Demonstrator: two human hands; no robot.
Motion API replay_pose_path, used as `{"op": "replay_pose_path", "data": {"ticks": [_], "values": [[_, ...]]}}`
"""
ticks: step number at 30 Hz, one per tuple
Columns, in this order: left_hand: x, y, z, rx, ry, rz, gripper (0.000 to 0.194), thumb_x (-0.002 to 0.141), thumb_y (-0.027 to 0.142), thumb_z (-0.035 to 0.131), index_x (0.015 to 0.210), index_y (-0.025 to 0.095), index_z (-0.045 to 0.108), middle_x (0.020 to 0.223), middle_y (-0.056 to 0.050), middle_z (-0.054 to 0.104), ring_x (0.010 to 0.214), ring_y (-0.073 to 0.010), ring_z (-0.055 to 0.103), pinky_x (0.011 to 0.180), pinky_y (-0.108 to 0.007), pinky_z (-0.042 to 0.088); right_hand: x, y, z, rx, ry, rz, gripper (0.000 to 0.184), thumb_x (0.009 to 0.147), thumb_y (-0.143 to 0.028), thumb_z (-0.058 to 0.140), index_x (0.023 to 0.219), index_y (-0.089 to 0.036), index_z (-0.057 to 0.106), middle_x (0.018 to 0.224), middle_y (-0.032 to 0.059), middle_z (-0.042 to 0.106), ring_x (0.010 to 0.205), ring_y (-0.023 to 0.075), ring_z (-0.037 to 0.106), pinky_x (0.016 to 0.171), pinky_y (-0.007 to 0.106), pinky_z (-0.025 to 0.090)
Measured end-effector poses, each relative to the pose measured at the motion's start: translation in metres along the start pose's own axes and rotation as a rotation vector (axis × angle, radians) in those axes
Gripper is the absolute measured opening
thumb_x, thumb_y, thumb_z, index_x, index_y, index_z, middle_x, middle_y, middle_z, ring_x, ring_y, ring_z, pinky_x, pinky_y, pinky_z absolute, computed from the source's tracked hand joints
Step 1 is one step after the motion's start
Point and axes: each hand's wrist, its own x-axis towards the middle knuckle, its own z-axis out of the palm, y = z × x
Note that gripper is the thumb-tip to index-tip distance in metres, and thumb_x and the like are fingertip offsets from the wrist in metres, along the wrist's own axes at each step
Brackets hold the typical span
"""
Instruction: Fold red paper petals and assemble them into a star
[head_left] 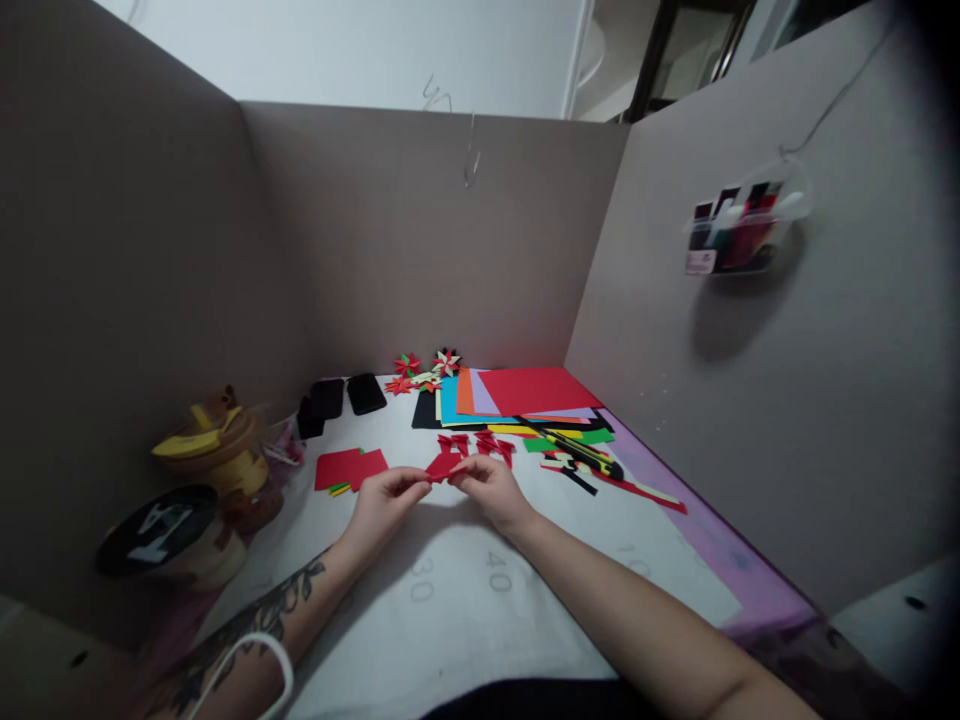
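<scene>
A small piece of red paper (442, 465) is held between both hands above the white table surface. My left hand (386, 500) pinches its left end between thumb and fingers. On the other side, my right hand (491, 488) grips the right end the same way. Just behind the hands lie several small folded red paper pieces (484, 444). Square red paper sheets (341, 468) rest to the left of my left hand, with green and yellow slips (340, 490) poking out below them.
Coloured paper sheets (540, 390) are stacked at the back right, with a yellow-black utility knife (581, 453) and paper strips in front. Paper flowers (446, 362) stand against the back panel. Two black flat objects (366, 393) and brown pots (217, 450) sit left.
</scene>
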Motion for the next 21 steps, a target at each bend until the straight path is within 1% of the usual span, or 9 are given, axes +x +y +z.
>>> {"op": "replay_pose_path", "data": {"ticks": [3, 6, 9, 12, 17, 21], "values": [[0.001, -0.001, -0.001, -0.017, 0.029, 0.016, 0.018, 0.071, 0.032, 0.065, 0.079, 0.017, 0.07, 0.079, -0.004, 0.071, 0.071, -0.0169, 0.063, 0.064, -0.024, 0.048, -0.002, 0.0, 0.002, 0.012, 0.035, -0.007, 0.013, 0.067, -0.029, 0.068, 0.068, -0.017, 0.062, 0.068, 0.0008, 0.064, 0.066, 0.0145, 0.056, 0.066, 0.028, 0.044], [0.001, 0.0, 0.0, -0.031, 0.06, 0.005, 0.017, 0.069, 0.032, 0.066, 0.075, 0.016, 0.069, 0.076, -0.004, 0.071, 0.069, -0.0167, 0.062, 0.063, -0.024, 0.047, -0.003, 0.003, 0.005, 0.017, 0.093, -0.013, 0.019, 0.066, -0.028, 0.069, 0.062, -0.017, 0.054, 0.062, -0.002, 0.057, 0.059, 0.012, 0.051, 0.061, 0.026, 0.041], [0.0, 0.001, 0.001, -0.032, 0.099, -0.01, 0.017, 0.068, 0.032, 0.068, 0.071, 0.015, 0.068, 0.072, -0.004, 0.07, 0.066, -0.0155, 0.061, 0.06, -0.023, 0.047, -0.005, 0.004, 0.009, 0.03, 0.136, -0.012, 0.024, 0.065, -0.028, 0.069, 0.06, -0.018, 0.048, 0.059, -0.0037, 0.052, 0.055, 0.0105, 0.047, 0.057, 0.024, 0.039], [-0.002, 0.003, 0.002, -0.034, 0.123, -0.01, 0.017, 0.067, 0.033, 0.068, 0.068, 0.015, 0.066, 0.071, -0.004, 0.069, 0.065, -0.015, 0.061, 0.059, -0.022, 0.047, -0.007, 0.004, 0.011, 0.057, 0.149, -0.001, 0.027, 0.065, -0.029, 0.069, 0.06, -0.019, 0.045, 0.058, -0.004, 0.05, 0.055, 0.0104, 0.045, 0.056, 0.024, 0.038], [-0.003, 0.006, 0.003, -0.046, 0.104, -0.013, 0.017, 0.067, 0.032, 0.068, 0.066, 0.016, 0.065, 0.073, -0.004, 0.069, 0.067, -0.0158, 0.062, 0.061, -0.024, 0.048, -0.006, 0.002, 0.011, 0.064, 0.142, 0.011, 0.025, 0.065, -0.032, 0.068, 0.063, -0.019, 0.048, 0.059, -0.0032, 0.049, 0.056, 0.0108, 0.044, 0.054, 0.023, 0.037], [-0.003, 0.003, 0.003, -0.057, 0.053, -0.015, 0.016, 0.066, 0.032, 0.068, 0.066, 0.016, 0.064, 0.074, -0.005, 0.069, 0.068, -0.0155, 0.062, 0.062, -0.024, 0.048, -0.005, 0.002, 0.009, 0.066, 0.148, -0.012, 0.025, 0.066, -0.035, 0.067, 0.063, -0.019, 0.049, 0.06, -0.0037, 0.047, 0.055, 0.0103, 0.041, 0.054, 0.024, 0.036]]}}
